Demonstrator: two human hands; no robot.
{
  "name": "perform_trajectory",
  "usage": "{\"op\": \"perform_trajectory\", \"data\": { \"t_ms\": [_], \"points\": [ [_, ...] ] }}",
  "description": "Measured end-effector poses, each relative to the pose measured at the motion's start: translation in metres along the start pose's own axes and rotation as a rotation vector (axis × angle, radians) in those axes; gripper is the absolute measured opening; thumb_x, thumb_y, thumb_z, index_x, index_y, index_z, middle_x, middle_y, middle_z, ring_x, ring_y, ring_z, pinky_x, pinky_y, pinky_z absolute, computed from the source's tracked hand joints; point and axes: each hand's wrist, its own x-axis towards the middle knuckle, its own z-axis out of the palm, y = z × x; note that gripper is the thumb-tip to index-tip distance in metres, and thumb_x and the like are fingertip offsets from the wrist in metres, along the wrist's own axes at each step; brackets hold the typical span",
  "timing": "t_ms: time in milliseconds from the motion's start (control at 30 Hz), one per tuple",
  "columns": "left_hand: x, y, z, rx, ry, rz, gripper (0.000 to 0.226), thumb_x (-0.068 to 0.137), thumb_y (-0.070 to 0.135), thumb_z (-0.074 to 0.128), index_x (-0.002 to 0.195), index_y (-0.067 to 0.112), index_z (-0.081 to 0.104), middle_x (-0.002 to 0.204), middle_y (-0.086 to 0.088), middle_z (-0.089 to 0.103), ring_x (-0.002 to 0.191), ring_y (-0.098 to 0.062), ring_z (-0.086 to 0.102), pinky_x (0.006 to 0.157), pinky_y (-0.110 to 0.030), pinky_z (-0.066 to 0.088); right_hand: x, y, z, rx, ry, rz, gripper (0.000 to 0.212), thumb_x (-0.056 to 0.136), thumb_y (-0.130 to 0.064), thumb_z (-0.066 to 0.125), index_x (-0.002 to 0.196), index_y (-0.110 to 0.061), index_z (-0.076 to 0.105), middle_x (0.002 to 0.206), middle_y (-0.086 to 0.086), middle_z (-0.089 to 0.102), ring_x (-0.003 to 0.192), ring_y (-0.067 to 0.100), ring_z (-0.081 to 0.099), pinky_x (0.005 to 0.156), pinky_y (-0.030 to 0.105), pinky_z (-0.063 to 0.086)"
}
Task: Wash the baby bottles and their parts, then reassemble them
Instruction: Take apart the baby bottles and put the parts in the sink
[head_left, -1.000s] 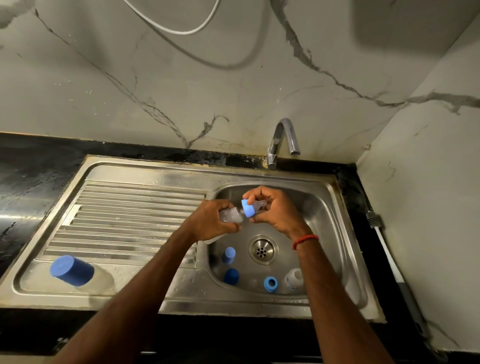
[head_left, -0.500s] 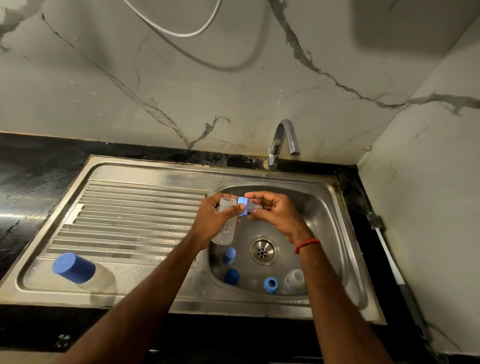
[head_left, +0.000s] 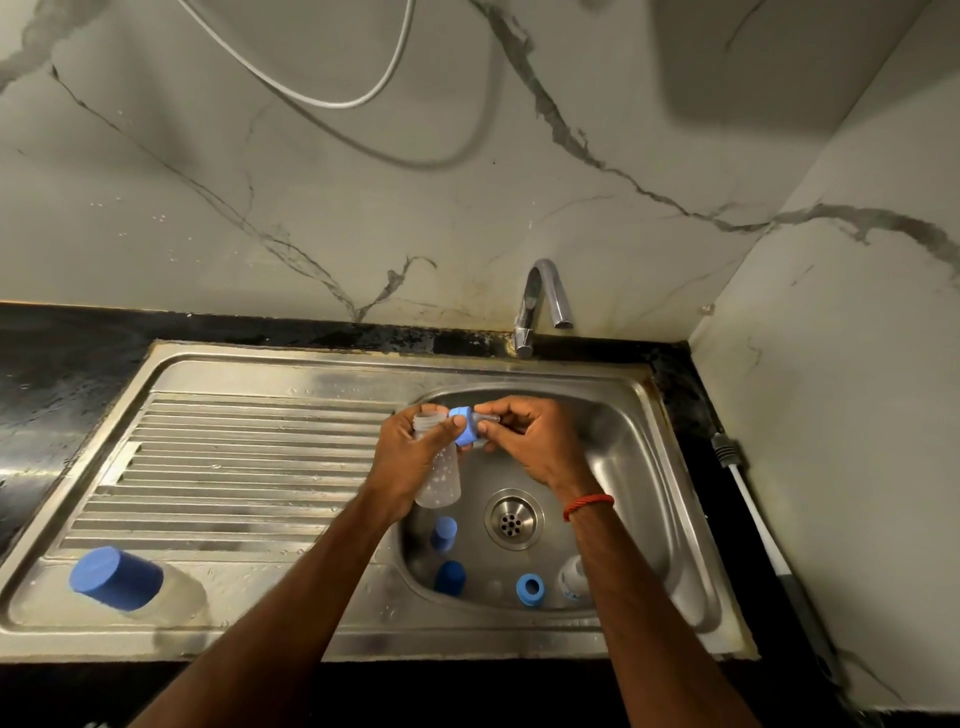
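chrome tap (head_left: 530, 304), white cable (head_left: 332, 104), black countertop (head_left: 52, 374)

worn: a thin red corded thread bracelet (head_left: 588, 505) circled the right wrist, just below the right hand (head_left: 540, 447) | bracelet: single loop, twisted texture, snug on the wrist | arms: both forearms showed bare down to the lower frame edge | left hand (head_left: 410, 460): bare, as was its wrist
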Motion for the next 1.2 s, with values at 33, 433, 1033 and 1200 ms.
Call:
{"op": "perform_trajectory", "data": {
  "t_ms": [33, 433, 1033, 1200],
  "points": [
    [0.001, -0.001, 0.000, -0.007, 0.003, 0.006, 0.045, 0.080, 0.034, 0.077, 0.109, 0.001, 0.067, 0.098, -0.015, 0.075, 0.092, -0.034, 0.073, 0.081, -0.046, 0.061, 0.001, -0.002, -0.002, 0.014, -0.016, 0.014, 0.022, 0.084, -0.005, 0.075, 0.106, -0.007, 0.073, 0.095, 0.007, 0.075, 0.079, 0.018, 0.074, 0.071, 0.036, 0.062],
    [-0.002, -0.007, 0.015, -0.242, 0.082, -0.052, 0.038, 0.076, 0.020, 0.079, 0.111, 0.008, 0.069, 0.105, -0.016, 0.075, 0.094, -0.031, 0.073, 0.077, -0.040, 0.063, 0.011, -0.014, -0.009, -0.164, -0.120, 0.016, 0.011, 0.084, -0.009, 0.076, 0.094, -0.005, 0.074, 0.086, 0.010, 0.073, 0.074, 0.018, 0.069, 0.067, 0.026, 0.059],
    [-0.004, 0.009, 0.022, -0.373, 0.073, -0.113, 0.054, 0.074, 0.024, 0.080, 0.120, 0.000, 0.065, 0.116, -0.026, 0.069, 0.097, -0.032, 0.069, 0.085, -0.045, 0.058, -0.001, -0.019, -0.015, -0.082, 0.016, -0.037, 0.016, 0.080, -0.012, 0.079, 0.095, -0.016, 0.075, 0.087, -0.002, 0.074, 0.082, 0.012, 0.071, 0.079, 0.033, 0.060],
    [-0.011, 0.008, 0.026, -0.444, -0.003, -0.113, 0.069, 0.069, 0.037, 0.090, 0.122, 0.002, 0.065, 0.117, -0.025, 0.069, 0.098, -0.033, 0.069, 0.084, -0.044, 0.059, 0.002, -0.026, -0.018, -0.133, -0.033, -0.091, 0.014, 0.080, -0.006, 0.078, 0.094, -0.009, 0.075, 0.091, 0.004, 0.075, 0.086, 0.012, 0.070, 0.082, 0.028, 0.059]
  ]
}}
